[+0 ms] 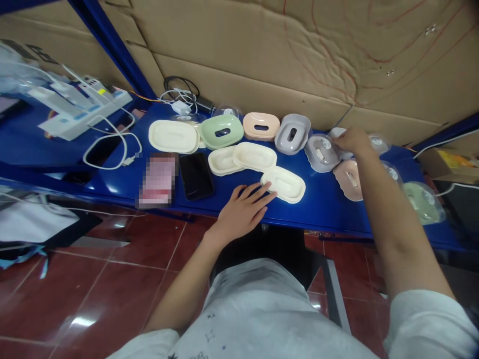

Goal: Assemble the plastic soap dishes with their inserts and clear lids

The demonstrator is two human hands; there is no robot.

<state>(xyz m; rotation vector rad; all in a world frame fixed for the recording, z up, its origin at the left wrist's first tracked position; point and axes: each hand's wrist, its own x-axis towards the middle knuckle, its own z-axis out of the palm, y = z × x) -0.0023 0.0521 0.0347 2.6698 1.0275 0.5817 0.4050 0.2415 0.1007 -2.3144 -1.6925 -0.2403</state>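
My left hand (245, 210) rests at the table's front edge with its fingers spread. Its fingertips touch a cream oval soap dish tray (286, 185). Two more cream trays overlap behind it, the upper tray (255, 156) lying partly on the lower tray (223, 162). At the back right, my right hand (352, 140) reaches down with fingers bunched beside a whitish piece (337, 132); what they grip is hidden. Near it stand a grey soap dish with a clear lid (324, 153) and a pink lidded soap dish (348, 179), partly covered by my forearm.
Along the back stand a cream tray (174, 136), a green dish (221, 131), a peach dish (261, 126) and a grey dish (293, 133). A black phone (196, 176) lies at left, near a power strip (84, 114) with cables. A green lidded dish (424, 202) sits far right.
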